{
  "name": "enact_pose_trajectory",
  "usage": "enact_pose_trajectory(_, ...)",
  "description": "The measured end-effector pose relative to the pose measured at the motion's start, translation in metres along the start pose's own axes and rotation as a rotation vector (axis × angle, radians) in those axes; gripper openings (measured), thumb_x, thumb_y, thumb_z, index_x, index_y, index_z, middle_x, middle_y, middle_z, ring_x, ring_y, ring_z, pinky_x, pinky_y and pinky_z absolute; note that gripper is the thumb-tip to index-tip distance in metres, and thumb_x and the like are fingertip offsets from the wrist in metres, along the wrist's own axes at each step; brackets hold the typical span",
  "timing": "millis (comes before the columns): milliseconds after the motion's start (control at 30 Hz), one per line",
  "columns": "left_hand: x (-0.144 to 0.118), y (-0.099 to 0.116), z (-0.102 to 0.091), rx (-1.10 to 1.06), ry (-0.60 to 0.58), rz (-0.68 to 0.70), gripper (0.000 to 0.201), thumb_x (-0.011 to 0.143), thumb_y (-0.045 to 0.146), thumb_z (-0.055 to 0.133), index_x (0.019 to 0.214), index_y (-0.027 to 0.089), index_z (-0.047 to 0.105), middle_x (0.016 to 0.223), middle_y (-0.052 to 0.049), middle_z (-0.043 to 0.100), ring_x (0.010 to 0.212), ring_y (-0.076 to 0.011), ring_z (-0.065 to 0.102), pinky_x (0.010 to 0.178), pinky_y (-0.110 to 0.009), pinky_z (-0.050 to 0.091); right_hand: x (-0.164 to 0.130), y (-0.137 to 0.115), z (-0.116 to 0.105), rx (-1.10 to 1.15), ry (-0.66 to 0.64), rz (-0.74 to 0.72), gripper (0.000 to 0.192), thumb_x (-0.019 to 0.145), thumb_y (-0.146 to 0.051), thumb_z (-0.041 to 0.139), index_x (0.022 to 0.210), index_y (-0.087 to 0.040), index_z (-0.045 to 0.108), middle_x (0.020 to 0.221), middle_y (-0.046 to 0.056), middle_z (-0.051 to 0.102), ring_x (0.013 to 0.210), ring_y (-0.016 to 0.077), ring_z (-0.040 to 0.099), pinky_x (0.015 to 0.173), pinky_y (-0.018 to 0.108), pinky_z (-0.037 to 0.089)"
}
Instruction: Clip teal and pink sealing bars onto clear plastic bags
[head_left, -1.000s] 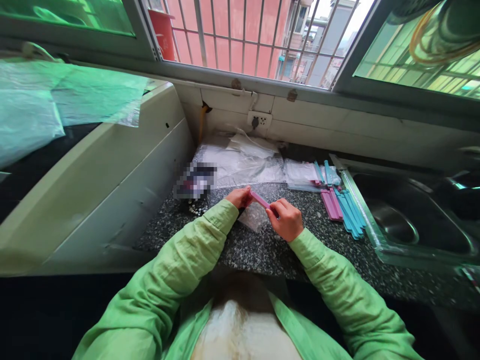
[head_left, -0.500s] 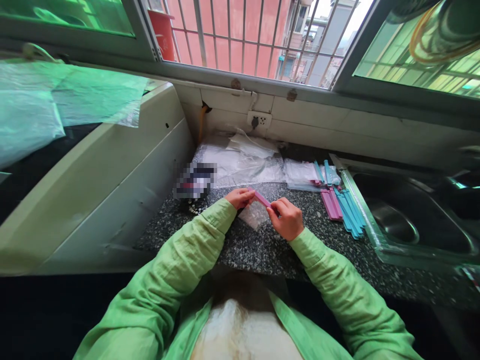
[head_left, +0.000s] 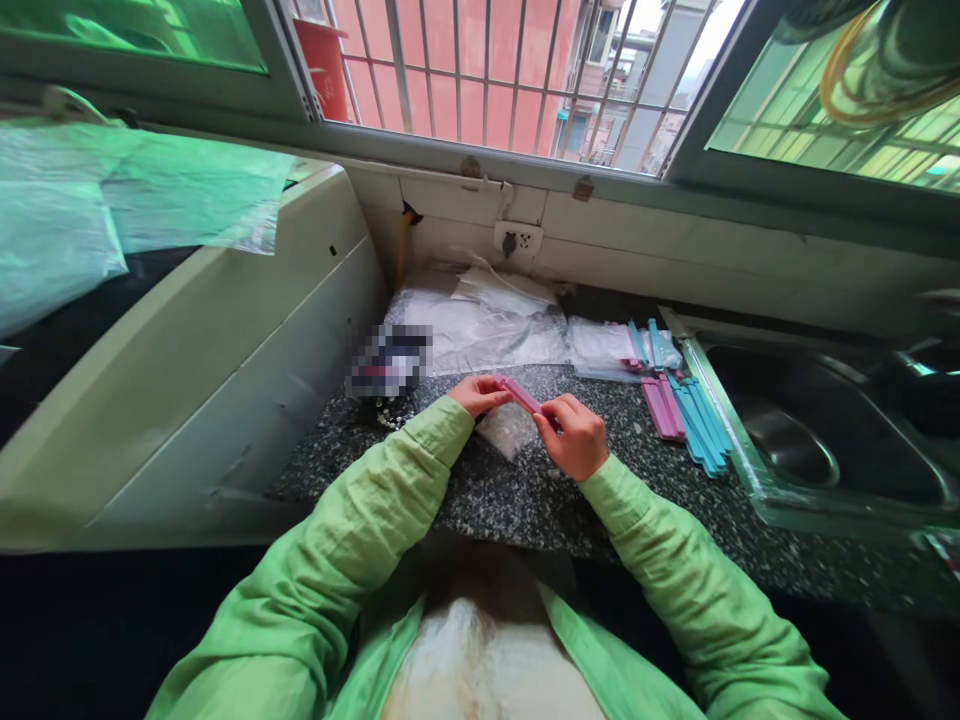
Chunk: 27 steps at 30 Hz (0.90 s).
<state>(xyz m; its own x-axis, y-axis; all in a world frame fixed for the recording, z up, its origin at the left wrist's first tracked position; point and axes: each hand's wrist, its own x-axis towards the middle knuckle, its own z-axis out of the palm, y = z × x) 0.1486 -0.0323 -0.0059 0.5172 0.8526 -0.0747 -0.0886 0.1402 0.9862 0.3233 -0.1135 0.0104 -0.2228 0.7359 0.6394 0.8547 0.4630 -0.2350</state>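
Spanning the speckled tabletop (head_left: 525, 500) between the white appliance side and the steel sink (head_left: 825, 440), the work area is carrying a heap of clear bags (head_left: 487, 325) at the back. Both hands are gripping one pink clip (head_left: 521, 397): the left hand (head_left: 480, 394) is pinching its far end, the right hand (head_left: 576, 436) its near end. Its long axis is running left-far to right-near, level between them. A small clear bag (head_left: 510, 432) is hanging just beneath.

Left hand (head_left: 480, 394) and right hand (head_left: 574, 436) at opposite ends of a pink clip (head_left: 520, 396) over a small clear bag (head_left: 507, 432).
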Motion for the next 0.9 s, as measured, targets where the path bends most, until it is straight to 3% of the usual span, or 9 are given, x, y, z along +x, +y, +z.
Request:
enact_pose_trajectory(500,-0.002,-0.0004,0.0012,-0.057,0.106,0.011,0.039,0.048,0.041,0.075,0.07,0.01,0.066,0.046,0.006,0.043,0.043,-0.0026,0.032,0.043,-0.019,0.023,0.0024,0.001,-0.002,0.119,0.07,-0.013,0.011,0.081,-0.026,0.051,0.076,-0.018,0.056,0.07,0.002,0.056,0.058,0.0098,0.05,0.057,0.021,0.043)
enact_pose_trajectory(900,-0.0018,0.0028,-0.0009,-0.102,0.117,-0.004,0.029,0.049,0.033,0.075,0.066,0.011,0.065,0.046,0.005,0.049,0.042,-0.0035,0.038,0.044,-0.019,0.028,0.0022,0.0037,-0.0026,0.168,0.111,0.01,0.008,0.08,-0.025,0.052,0.078,-0.019,0.056,0.072,0.002,0.055,0.059,0.0102,0.051,0.055,0.022,0.043)
